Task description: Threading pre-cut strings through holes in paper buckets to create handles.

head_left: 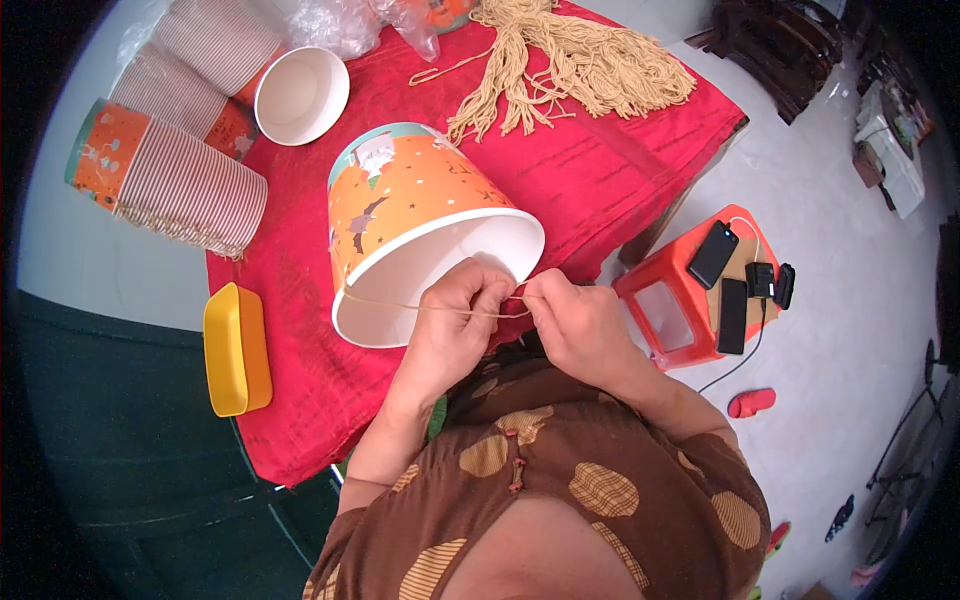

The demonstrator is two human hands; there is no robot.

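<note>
Both hands pinch a thin beige string (420,306) at the centre of the frame: the left hand (455,320) has thumb and fingers pressed together on it, and the right hand (580,325) pinches the same string just beside it, fingertips of the two hands nearly touching. The grip of each hand is closed on the string, with no spread fingers. From the left hand the string runs toward the left of the frame, across the open mouth of a large orange paper bucket with a white inside and printed figures (420,215), to that bucket's rim on the far side. The bucket lies tilted on its side just above the hands, mouth facing the person, resting on the red cloth that covers the tabletop (600,170).

At the top centre of the frame a bundle of loose beige strings (580,60) lies on the cloth, well apart from the hands. Left of it stands a single white-lined paper bucket (300,95), mouth up. In the upper left, nested stacks of orange paper buckets (170,175) lie on their sides. A yellow rectangular plastic box (235,350) sits at the left edge of the cloth. Right of the hands, on the floor, is a red plastic stool (680,300) carrying black phones (712,255) and a cable.
</note>
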